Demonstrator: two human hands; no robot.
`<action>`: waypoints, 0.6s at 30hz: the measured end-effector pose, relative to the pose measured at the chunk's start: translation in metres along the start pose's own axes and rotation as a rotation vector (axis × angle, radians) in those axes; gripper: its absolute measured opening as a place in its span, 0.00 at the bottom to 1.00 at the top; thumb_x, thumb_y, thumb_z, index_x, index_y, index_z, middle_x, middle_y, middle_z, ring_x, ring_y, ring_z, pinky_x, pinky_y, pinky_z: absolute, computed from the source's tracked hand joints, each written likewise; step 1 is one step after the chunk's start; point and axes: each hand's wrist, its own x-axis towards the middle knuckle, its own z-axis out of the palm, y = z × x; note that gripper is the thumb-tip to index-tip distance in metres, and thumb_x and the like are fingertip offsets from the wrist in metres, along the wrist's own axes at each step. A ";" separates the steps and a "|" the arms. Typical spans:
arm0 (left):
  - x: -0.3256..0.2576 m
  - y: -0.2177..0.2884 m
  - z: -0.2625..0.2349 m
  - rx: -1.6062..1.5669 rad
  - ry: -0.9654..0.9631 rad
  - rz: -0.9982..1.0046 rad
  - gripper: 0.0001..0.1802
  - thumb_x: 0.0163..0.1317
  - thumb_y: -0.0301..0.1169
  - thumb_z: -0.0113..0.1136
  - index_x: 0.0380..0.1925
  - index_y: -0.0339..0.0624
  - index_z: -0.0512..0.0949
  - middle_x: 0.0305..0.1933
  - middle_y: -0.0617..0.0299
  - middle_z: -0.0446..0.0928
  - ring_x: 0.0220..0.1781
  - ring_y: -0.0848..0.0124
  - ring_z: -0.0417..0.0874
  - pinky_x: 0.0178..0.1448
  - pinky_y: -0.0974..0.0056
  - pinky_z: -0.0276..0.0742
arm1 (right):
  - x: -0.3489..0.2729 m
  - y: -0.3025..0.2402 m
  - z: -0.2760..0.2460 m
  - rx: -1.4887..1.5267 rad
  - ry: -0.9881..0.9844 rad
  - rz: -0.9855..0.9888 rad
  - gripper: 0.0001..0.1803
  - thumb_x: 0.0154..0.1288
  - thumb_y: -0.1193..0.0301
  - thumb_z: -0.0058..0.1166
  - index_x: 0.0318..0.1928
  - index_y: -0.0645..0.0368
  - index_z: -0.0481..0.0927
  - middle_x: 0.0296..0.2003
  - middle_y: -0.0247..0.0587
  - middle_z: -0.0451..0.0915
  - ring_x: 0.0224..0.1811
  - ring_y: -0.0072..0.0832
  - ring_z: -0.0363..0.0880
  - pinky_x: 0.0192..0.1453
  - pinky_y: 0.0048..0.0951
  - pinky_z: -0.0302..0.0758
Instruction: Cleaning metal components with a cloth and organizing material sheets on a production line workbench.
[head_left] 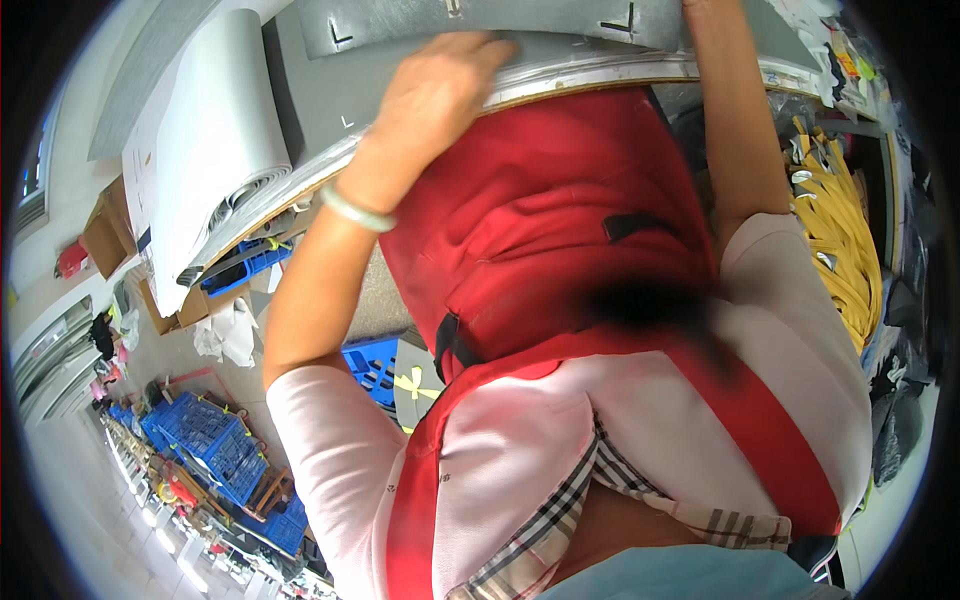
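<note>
A grey plate (490, 18) with black corner marks lies on the grey-topped worktable (335, 100) at the far side, cut off by the upper edge of the view. My left hand (445, 88), with a pale bangle on its wrist, is at the plate's near edge. Its fingers are bent and close together, pointing right; what lies under the fingertips is hidden. My right arm reaches up to the plate's right end. Only the base of my right hand (705, 8) shows there, and its fingers are out of view.
On the table's left side lies a thick roll of white-grey sheeting (225, 120). Yellow strips (835, 220) hang in a bundle at the right. Blue crates (210, 440) stand on the floor at lower left, near cardboard boxes (108, 225). My red apron (560, 200) is close to the table edge.
</note>
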 end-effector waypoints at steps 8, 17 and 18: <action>0.124 0.043 0.104 0.157 0.284 0.313 0.16 0.66 0.36 0.63 0.52 0.46 0.85 0.37 0.51 0.85 0.35 0.56 0.86 0.40 0.53 0.82 | -0.010 -0.031 0.001 0.371 0.215 0.143 0.10 0.79 0.62 0.57 0.53 0.51 0.80 0.44 0.30 0.85 0.44 0.22 0.84 0.51 0.27 0.81; 0.141 -0.005 0.062 -0.408 0.320 -0.191 0.12 0.68 0.34 0.58 0.46 0.43 0.85 0.35 0.52 0.84 0.38 0.54 0.86 0.45 0.50 0.81 | -0.027 -0.006 -0.048 0.397 0.132 0.098 0.20 0.78 0.60 0.57 0.63 0.55 0.77 0.53 0.29 0.82 0.55 0.21 0.79 0.61 0.25 0.74; 0.128 -0.024 0.050 -0.415 0.328 -0.298 0.12 0.68 0.34 0.58 0.45 0.42 0.85 0.35 0.52 0.84 0.39 0.54 0.86 0.45 0.50 0.81 | -0.026 0.014 -0.034 -0.388 0.584 -0.061 0.23 0.77 0.59 0.59 0.65 0.55 0.76 0.55 0.29 0.81 0.56 0.22 0.79 0.63 0.25 0.73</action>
